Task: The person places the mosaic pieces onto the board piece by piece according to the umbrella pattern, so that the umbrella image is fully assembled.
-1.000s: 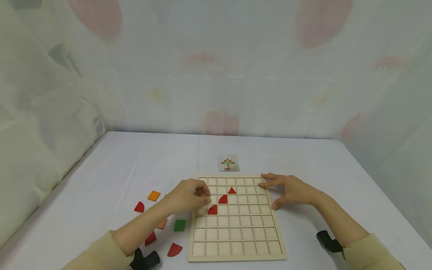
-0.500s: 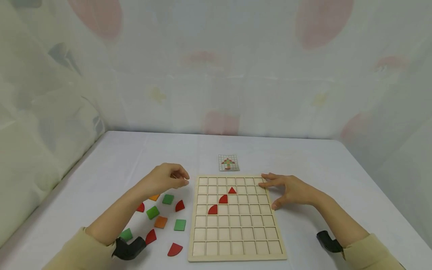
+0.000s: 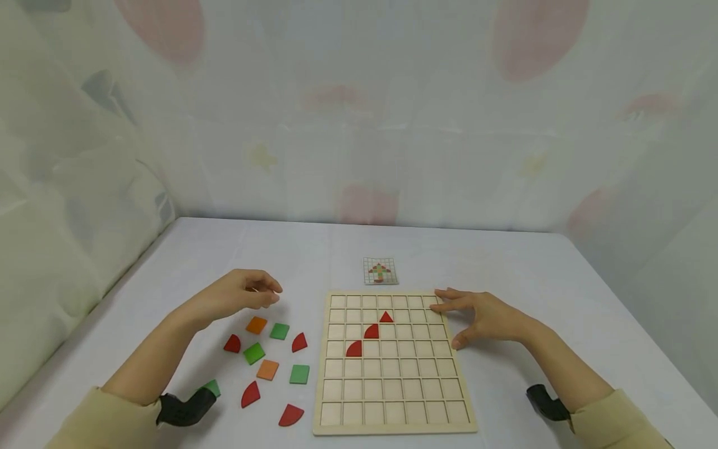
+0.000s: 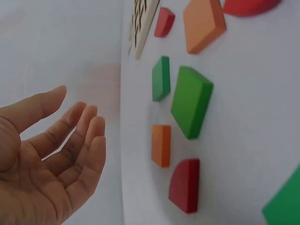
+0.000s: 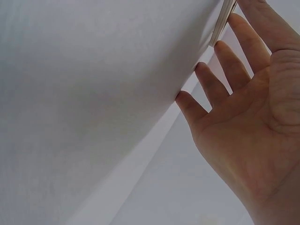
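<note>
My left hand [image 3: 232, 294] hovers over the table left of the wooden grid board [image 3: 395, 429], just behind the loose pieces. In the left wrist view that hand [image 4: 61, 154] holds nothing, its fingers loosely bent and apart from the thumb. Nearest below it are an orange square [image 3: 256, 325] and a green square [image 3: 279, 331]. My right hand [image 3: 488, 318] rests its spread fingertips on the board's right edge. The right wrist view shows the fingers [image 5: 236, 65] straight beside the board's edge [image 5: 221, 23]. On the board lie a red triangle [image 3: 386, 317] and two red quarter circles [image 3: 371, 331].
Several more flat pieces lie left of the board, among them a red quarter circle [image 3: 291, 415], a bright green square [image 3: 254, 353] and an orange square [image 3: 267, 370]. A small printed pattern card [image 3: 380, 271] lies behind the board. Patterned cloth walls [image 3: 364, 125] enclose the table.
My left hand has left the board's left side, where another quarter circle now shows fully uncovered, and moved left over the loose pieces. My right hand has stayed on the board's edge.
</note>
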`<action>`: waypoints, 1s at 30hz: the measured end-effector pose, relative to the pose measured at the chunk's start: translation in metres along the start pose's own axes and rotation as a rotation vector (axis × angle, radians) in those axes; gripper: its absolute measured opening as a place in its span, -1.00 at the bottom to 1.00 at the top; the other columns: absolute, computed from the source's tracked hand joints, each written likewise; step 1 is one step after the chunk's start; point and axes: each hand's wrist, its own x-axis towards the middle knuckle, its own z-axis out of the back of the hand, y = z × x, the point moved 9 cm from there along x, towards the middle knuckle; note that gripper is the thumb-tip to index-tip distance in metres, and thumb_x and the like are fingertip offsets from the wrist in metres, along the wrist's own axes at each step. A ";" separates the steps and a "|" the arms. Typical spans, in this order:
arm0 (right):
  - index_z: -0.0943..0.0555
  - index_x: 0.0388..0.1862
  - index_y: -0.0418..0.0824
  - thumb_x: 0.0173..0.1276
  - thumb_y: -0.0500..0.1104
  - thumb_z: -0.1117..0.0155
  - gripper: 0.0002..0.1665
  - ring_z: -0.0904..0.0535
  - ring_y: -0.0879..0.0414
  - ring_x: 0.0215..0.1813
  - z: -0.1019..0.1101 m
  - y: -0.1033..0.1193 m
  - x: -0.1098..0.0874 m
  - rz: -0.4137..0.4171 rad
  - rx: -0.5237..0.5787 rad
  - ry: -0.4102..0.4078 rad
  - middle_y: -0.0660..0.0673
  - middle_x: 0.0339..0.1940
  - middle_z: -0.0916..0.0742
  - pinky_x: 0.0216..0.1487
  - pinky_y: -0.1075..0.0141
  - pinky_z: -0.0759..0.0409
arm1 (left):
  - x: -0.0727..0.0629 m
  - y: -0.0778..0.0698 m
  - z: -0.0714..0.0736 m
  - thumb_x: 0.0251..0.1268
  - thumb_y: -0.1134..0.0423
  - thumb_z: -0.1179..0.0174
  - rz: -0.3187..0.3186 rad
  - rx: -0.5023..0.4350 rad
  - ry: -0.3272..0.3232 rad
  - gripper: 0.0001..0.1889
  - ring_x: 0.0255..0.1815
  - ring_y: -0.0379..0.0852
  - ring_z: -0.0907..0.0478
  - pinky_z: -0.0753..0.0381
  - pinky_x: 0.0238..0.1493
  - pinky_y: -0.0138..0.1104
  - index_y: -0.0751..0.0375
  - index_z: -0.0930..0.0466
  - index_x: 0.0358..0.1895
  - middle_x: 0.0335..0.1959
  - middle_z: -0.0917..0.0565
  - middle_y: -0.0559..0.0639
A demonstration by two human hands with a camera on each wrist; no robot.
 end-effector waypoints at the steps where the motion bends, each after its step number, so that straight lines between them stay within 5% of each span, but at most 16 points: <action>1: -0.56 0.30 0.16 -0.13 0.29 -0.53 -0.09 -0.15 -0.26 0.60 0.000 0.000 0.000 -0.002 0.002 0.000 -0.06 0.56 -0.37 0.44 -0.37 -0.12 | 0.000 0.003 0.001 0.35 0.03 -0.20 0.006 -0.004 0.000 -0.60 -0.05 -0.01 -0.61 -0.55 0.05 -0.18 0.20 -0.56 0.11 -0.03 -0.63 0.10; 12: -0.56 0.30 0.16 -0.14 0.29 -0.52 -0.08 -0.15 -0.25 0.60 -0.001 -0.001 0.000 0.001 -0.008 -0.001 -0.06 0.55 -0.38 0.45 -0.36 -0.13 | 0.009 0.012 -0.018 0.20 0.16 -0.34 -0.027 0.027 0.044 -0.64 -0.04 -0.09 -0.59 -0.60 -0.08 -0.32 0.18 -0.63 0.04 0.00 -0.68 0.07; 19: -0.56 0.29 0.16 -0.15 0.30 -0.52 -0.08 -0.17 -0.24 0.60 -0.001 -0.002 0.000 -0.002 -0.016 -0.001 -0.05 0.55 -0.40 0.45 -0.34 -0.15 | 0.014 0.009 -0.035 -0.03 0.27 -0.50 -0.017 0.134 0.072 -0.69 -0.10 -0.08 -0.53 -0.58 -0.14 -0.30 0.10 -0.68 -0.16 -0.17 -0.68 -0.03; 30: -0.57 0.28 0.16 -0.17 0.31 -0.53 -0.08 -0.20 -0.22 0.59 -0.001 -0.001 0.001 -0.005 -0.032 -0.005 -0.05 0.54 -0.41 0.45 -0.31 -0.20 | 0.015 0.009 -0.040 -0.12 0.37 -0.52 -0.009 0.214 0.032 -0.73 -0.26 -0.10 -0.45 -0.50 -0.24 -0.30 0.11 -0.68 -0.30 -0.33 -0.65 -0.06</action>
